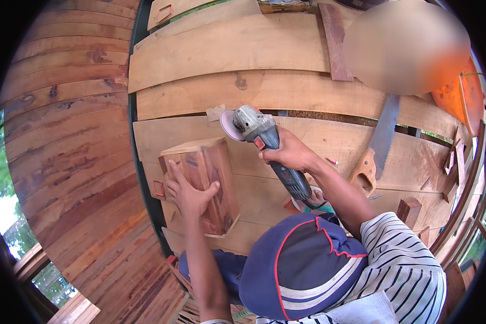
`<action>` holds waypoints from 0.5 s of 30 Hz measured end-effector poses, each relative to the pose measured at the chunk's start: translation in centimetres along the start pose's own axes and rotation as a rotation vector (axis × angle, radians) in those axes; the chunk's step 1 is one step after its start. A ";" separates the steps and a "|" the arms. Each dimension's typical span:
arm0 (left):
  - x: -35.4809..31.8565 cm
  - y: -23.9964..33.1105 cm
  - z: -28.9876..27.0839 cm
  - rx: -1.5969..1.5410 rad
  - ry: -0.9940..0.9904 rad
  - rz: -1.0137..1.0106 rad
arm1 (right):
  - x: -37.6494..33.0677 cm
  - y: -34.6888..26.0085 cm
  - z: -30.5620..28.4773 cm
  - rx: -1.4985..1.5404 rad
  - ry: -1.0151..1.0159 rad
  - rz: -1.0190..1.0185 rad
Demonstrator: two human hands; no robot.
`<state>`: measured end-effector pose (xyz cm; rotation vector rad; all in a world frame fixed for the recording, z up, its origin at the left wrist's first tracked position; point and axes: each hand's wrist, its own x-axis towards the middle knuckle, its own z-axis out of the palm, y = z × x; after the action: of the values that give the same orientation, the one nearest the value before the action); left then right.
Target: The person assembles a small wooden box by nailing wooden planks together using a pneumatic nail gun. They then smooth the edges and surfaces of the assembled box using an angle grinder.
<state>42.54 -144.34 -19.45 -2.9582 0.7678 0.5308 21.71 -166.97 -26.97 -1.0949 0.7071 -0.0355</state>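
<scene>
My right hand (289, 151) is closed round the body of an angle grinder (264, 132). The grinder's round, pale pinkish disc (232, 125) is at its left end, over the boards and apart from the box. Its cord runs off the rear end toward the cap. Below and left of the disc sits a wooden box (225, 183) with reddish-brown striped faces and paler edges. My left hand (189, 189) lies on its top face, fingers stretched out and thumb spread to the right. A small pale scrap (216, 112) lies beside the disc.
A handsaw (380, 146) with a wooden handle lies to the right, near a small red-and-white stick (332, 160). A dark plank (336, 43), a wood block (409, 211) and an orange object (459, 100) are farther right. A blue cap (302, 264) covers the lower middle. Gaps separate the boards.
</scene>
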 end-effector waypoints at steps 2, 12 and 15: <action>-0.4 -1.4 -0.4 0.089 -0.003 0.206 | -0.3 1.4 -0.1 0.003 -0.019 0.042; -0.7 -2.2 -0.4 0.185 -0.033 0.277 | -3.7 4.8 1.2 -0.027 -0.195 0.116; -1.1 -2.4 -0.4 0.208 -0.043 0.272 | -4.5 4.8 1.9 -0.080 -0.172 0.056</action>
<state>42.94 -141.81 -18.81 -2.6602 1.1534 0.4907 17.71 -161.45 -28.14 -1.1391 0.5878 0.1343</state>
